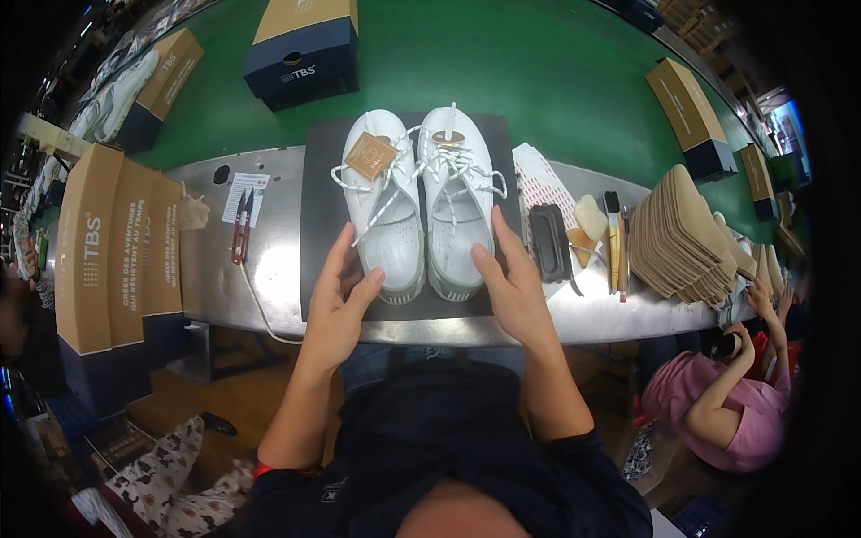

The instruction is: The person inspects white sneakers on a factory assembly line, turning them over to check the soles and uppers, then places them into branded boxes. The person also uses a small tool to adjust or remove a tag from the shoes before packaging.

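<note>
Side by side on a dark mat [323, 242] stand two white lace-up sneakers, toes pointing away from me. From the laces of the left sneaker [363, 202] hangs a square brown cardboard tag [369, 157]. The right sneaker [465, 148] has its laces tied loosely. My left hand [341, 296] holds the heel of the left sneaker, thumb at the collar and fingers along the outer side. My right hand [516, 282] grips the right sneaker's heel in the same way. The undersides of both shoes are hidden.
Left of the mat lie red-handled thread snips [241, 229] on a cord, beside stacked shoeboxes [99, 251]. At right are a black tray [549, 242], brushes [613, 242] and stacked brown card inserts [682, 238]. Shoeboxes [302, 67] stand on the green belt [502, 54]. A co-worker in pink [717, 412] sits at right.
</note>
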Tool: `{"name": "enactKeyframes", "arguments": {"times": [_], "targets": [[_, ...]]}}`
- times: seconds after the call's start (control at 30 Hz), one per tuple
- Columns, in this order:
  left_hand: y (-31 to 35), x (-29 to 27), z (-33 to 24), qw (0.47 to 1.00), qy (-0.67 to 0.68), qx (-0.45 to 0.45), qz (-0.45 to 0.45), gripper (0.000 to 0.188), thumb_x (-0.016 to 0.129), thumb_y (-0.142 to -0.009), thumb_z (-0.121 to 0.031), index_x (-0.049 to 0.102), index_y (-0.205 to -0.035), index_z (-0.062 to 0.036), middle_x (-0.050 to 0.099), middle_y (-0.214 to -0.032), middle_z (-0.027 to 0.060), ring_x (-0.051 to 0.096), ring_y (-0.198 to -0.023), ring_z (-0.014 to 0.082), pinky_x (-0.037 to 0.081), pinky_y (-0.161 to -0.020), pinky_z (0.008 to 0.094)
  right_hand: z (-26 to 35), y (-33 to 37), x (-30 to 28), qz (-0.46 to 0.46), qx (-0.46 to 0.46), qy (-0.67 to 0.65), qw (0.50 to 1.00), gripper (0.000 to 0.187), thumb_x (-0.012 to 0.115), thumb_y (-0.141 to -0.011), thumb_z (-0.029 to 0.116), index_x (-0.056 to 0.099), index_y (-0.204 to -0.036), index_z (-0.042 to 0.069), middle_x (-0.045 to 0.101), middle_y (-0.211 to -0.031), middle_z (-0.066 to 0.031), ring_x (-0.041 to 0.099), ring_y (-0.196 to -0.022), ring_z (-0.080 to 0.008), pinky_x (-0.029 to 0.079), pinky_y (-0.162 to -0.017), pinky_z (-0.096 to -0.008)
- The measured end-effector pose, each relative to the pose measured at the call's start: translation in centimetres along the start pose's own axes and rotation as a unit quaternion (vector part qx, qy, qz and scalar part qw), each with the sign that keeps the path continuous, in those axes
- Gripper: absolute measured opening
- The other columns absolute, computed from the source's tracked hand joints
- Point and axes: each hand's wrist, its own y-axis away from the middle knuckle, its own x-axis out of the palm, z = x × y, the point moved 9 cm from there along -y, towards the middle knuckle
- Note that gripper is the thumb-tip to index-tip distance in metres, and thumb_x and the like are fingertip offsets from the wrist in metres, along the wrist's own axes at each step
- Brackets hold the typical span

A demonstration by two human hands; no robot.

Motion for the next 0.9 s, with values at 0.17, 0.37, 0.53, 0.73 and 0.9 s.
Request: {"name": "enactKeyframes", "arguments": {"times": [0.17,0.37,0.53,0.73,0.9], "targets": [[0.0,0.0,0.8,1.000,0.006,-0.001,-0.001,0.066,0.061,-0.096,-0.013,0.028,-0.151,0.0028,0.046,-0.143,0.0206,0.055,-0.120,0.0219,0.046,-0.098,0.0321,-0.6,0.4,0.0,-0.012,0.034,-0.094,0.995,0.063,0.057,-0.101,0.026,0.032,-0.147,-0.009,0.050,-0.139,-0.0226,0.053,-0.125,-0.0216,0.045,-0.100,-0.0308],[-0.4,0.0,0.8,0.999,0.034,0.011,0.011,0.063,0.061,-0.096,-0.011,0.031,-0.150,0.0045,0.048,-0.142,0.0188,0.054,-0.120,0.0190,0.045,-0.099,0.0314,-0.7,0.2,-0.3,-0.021,0.033,-0.112,0.993,0.059,0.056,-0.102,0.026,0.036,-0.145,-0.009,0.053,-0.136,-0.0214,0.055,-0.121,-0.0211,0.045,-0.100,-0.0307],[-1.0,-1.1,0.8,0.992,0.121,0.023,-0.017,0.061,0.059,-0.092,-0.005,0.035,-0.147,0.0056,0.048,-0.142,0.0180,0.050,-0.126,0.0213,0.041,-0.105,0.0332,-2.0,0.1,-0.1,-0.007,0.129,-0.295,0.947,0.054,0.052,-0.103,0.027,0.040,-0.143,-0.007,0.053,-0.137,-0.0186,0.056,-0.121,-0.0204,0.046,-0.102,-0.0321],[-1.0,-1.9,-0.8,0.987,0.139,0.076,0.002,0.069,0.065,-0.082,0.004,0.038,-0.145,0.0065,0.043,-0.148,0.0175,0.044,-0.133,0.0238,0.041,-0.107,0.0374,-0.6,-0.5,-1.0,0.023,0.106,-0.327,0.939,0.054,0.057,-0.100,0.019,0.038,-0.145,-0.006,0.050,-0.140,-0.0205,0.055,-0.122,-0.0210,0.047,-0.102,-0.0331],[-0.1,0.1,-5.3,0.963,0.027,0.266,0.022,0.078,0.074,-0.078,0.005,0.037,-0.146,0.0054,0.035,-0.152,0.0179,0.044,-0.135,0.0254,0.043,-0.106,0.0366,3.3,-1.0,-2.1,0.036,-0.009,-0.373,0.927,0.069,0.067,-0.093,0.007,0.029,-0.149,-0.006,0.040,-0.149,-0.0231,0.051,-0.128,-0.0239,0.046,-0.103,-0.0328]]}}
